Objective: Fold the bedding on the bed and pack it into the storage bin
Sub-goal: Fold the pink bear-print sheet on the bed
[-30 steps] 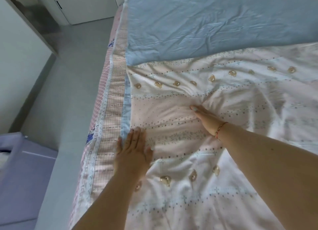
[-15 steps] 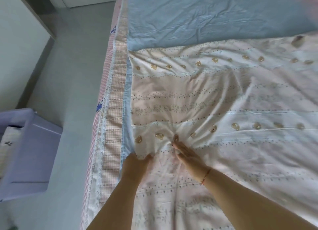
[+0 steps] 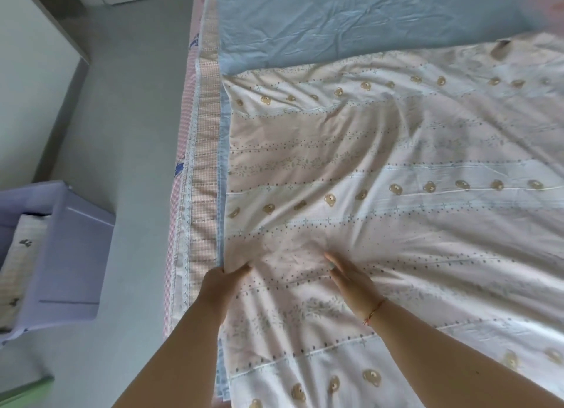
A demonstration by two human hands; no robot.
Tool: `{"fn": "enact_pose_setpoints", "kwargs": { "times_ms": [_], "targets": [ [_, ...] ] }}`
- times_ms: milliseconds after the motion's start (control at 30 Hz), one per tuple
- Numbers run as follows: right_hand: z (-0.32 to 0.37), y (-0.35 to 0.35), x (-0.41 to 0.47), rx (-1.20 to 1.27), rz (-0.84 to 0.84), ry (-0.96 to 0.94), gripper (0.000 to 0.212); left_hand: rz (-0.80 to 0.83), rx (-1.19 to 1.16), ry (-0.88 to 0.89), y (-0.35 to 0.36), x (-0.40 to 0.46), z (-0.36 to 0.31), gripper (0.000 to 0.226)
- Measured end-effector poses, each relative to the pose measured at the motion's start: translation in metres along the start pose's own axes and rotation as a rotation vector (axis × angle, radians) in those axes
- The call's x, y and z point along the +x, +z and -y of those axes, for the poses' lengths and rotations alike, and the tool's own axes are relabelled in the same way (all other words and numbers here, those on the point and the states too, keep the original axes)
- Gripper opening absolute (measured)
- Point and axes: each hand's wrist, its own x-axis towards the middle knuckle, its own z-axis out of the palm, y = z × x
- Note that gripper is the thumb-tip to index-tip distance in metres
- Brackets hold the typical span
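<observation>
The left hand's fingers (image 3: 241, 269) were curled and pinching the left edge of the patterned duvet cover (image 3: 381, 194); most of them were tucked under the fabric, so how many gripped it could not be told. The left hand (image 3: 221, 285) sat right at the seam where the cover met the checked bed border (image 3: 207, 163). The right hand (image 3: 351, 281) lay flat on the cover with straight fingers (image 3: 331, 259) pressing it down, just beside the left hand, a thin red cord at its wrist.

Both forearms were cut off at the bottom of the view. The cover spread wrinkled over the bed, running out of frame to the right and below, and its far right corner was blurred, with a dark brown smudge there that was perhaps a larger printed figure. Beyond it lay a bare blue sheet (image 3: 351, 19).

On the grey floor (image 3: 128, 117) to the left, well apart from the bed, stood the lavender storage bin (image 3: 73, 255), partly cropped by the frame edge, with a pale printed folded fabric (image 3: 21, 255) already inside it.
</observation>
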Motion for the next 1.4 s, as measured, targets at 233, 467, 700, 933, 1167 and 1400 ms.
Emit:
{"fn": "enact_pose_setpoints", "kwargs": {
  "times_ms": [233, 467, 700, 933, 1167, 1400],
  "targets": [
    [0.014, 0.026, -0.033, 0.138, 0.019, 0.046, 0.043, 0.168, -0.037, -0.062, -0.001, -0.050, 0.069, 0.050],
    [0.024, 0.036, -0.054, 0.272, 0.017, 0.158, 0.046, 0.262, -0.070, -0.193, -0.006, -0.075, 0.129, 0.089],
    [0.031, 0.048, -0.068, 0.450, 0.023, 0.314, 0.039, 0.269, -0.021, -0.166, -0.005, -0.074, 0.143, 0.063],
    [0.022, 0.073, -0.092, 0.571, 0.074, 0.341, 0.056, 0.308, -0.031, -0.053, -0.008, -0.087, 0.160, 0.058],
    [0.002, 0.100, -0.137, 0.511, 0.037, 0.426, 0.063, 0.390, 0.053, -0.016, 0.006, -0.120, 0.205, 0.064],
    [-0.007, 0.120, -0.200, 0.606, 0.029, 0.400, 0.066, 0.244, 0.193, 0.135, 0.022, -0.156, 0.219, 0.029]
  ]
}}
